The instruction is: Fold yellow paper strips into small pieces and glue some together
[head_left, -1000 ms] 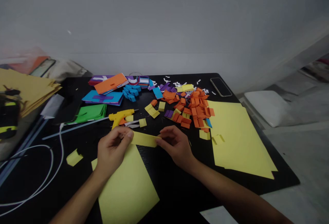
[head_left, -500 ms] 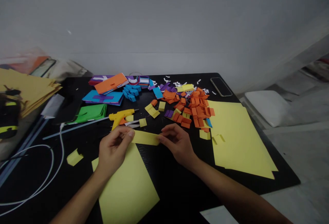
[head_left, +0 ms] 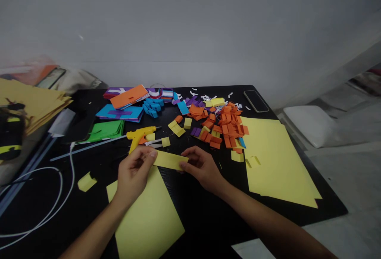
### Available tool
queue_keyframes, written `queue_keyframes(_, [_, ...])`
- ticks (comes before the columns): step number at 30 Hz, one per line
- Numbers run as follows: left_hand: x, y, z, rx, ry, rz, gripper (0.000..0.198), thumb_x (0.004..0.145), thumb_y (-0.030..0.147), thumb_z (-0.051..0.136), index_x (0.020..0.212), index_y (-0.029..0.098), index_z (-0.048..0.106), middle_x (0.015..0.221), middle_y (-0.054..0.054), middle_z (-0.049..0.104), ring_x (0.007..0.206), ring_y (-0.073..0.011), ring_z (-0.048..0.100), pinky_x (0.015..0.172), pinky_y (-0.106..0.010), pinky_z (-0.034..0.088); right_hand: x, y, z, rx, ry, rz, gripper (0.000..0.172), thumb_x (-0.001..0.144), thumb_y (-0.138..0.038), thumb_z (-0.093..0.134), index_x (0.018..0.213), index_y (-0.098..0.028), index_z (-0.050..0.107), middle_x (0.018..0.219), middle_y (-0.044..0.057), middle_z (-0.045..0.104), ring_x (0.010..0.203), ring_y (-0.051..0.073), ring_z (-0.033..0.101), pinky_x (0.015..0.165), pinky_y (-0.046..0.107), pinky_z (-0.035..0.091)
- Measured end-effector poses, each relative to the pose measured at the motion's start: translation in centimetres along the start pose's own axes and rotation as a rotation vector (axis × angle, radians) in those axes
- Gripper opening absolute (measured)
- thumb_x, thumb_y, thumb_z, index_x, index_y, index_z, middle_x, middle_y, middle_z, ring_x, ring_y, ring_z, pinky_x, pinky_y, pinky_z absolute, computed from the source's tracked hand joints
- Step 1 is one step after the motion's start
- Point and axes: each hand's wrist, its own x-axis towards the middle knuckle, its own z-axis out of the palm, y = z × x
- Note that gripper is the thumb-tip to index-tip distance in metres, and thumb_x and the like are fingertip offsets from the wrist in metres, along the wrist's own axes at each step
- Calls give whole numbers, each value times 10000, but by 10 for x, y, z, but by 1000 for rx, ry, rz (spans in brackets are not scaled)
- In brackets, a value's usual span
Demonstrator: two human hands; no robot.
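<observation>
Between my hands a yellow paper strip (head_left: pixel 169 160) is held up over the dark table. My left hand (head_left: pixel 135 171) pinches its left end between thumb and fingers. At the right end, my right hand (head_left: pixel 202 168) grips the strip's lower corner with the thumb in front. A large yellow paper sheet (head_left: pixel 149 215) lies below my left hand. Just beyond the hands are a yellow glue gun (head_left: pixel 138 136) and scissors (head_left: pixel 154 144), whose blades partly show beside a small yellow paper piece (head_left: pixel 166 142).
A heap of folded orange paper pieces (head_left: pixel 229 126) lies at the back right, beside a stack of yellow sheets (head_left: pixel 274 156) and a phone (head_left: pixel 256 101). Green folded paper (head_left: pixel 104 131) and bundled blue paper (head_left: pixel 119 112) sit back left. A white cable (head_left: pixel 72 167) loops at left.
My right hand has slid slightly left along the strip, so its right corner now pokes out above the thumb. My left hand has shifted a little to the right.
</observation>
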Motion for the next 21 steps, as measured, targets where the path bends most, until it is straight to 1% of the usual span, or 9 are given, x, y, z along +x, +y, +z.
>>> queue_keyframes(2, [1,1,0,2,9,-10,154,880,351,729,839,202,719,681,32,621,614,-113,517,580,-210,397,1,-1,-1,34,10,-17,355,799,-389,839,989,-201,606,761,-2,741,666,149,718,680,276,573])
queue_keyframes(4, [3,2,-1,8,-5,-38,164,869,348,729,802,200,710,657,33,627,587,-111,520,564,-209,395,2,-3,-2,63,39,-57,355,809,-376,832,989,-212,573,726,-20,730,623,140,703,641,264,573])
queue_keyframes(7, [6,3,-3,6,-87,-108,184,854,341,722,745,196,692,597,32,634,542,-117,545,545,-216,406,4,-7,-4,81,86,-107,338,820,-349,820,988,-231,552,688,-56,693,574,123,672,597,247,566])
queue_keyframes(9, [7,4,-3,-16,-135,-150,183,850,335,715,734,197,684,555,33,633,524,-124,561,548,-223,419,4,-9,-5,63,95,-120,281,823,-351,810,943,-222,591,686,-58,665,569,117,658,582,243,566])
queue_keyframes(11, [7,5,-2,-45,-154,-178,191,852,342,708,730,198,674,525,35,627,508,-125,557,544,-224,419,5,-8,-6,34,89,-119,234,825,-369,801,876,-201,646,717,-43,648,589,114,655,580,245,573])
queue_keyframes(13, [7,6,-1,-64,-155,-203,207,860,358,704,733,199,667,518,33,630,500,-122,549,533,-221,414,5,-7,-5,26,74,-99,231,832,-394,789,857,-189,685,757,-25,656,615,119,667,588,253,585])
queue_keyframes(17, [7,5,1,-88,-153,-239,215,857,383,722,755,202,666,540,35,641,500,-117,554,523,-212,420,4,-4,-5,46,7,-40,265,855,-432,773,933,-190,702,706,-11,691,606,138,693,581,263,588])
queue_keyframes(21, [7,6,1,-86,-147,-229,218,855,391,728,763,203,666,564,34,649,529,-119,578,551,-212,436,5,-4,-6,66,-25,-20,291,841,-440,797,951,-188,700,692,-1,718,597,144,706,570,259,587])
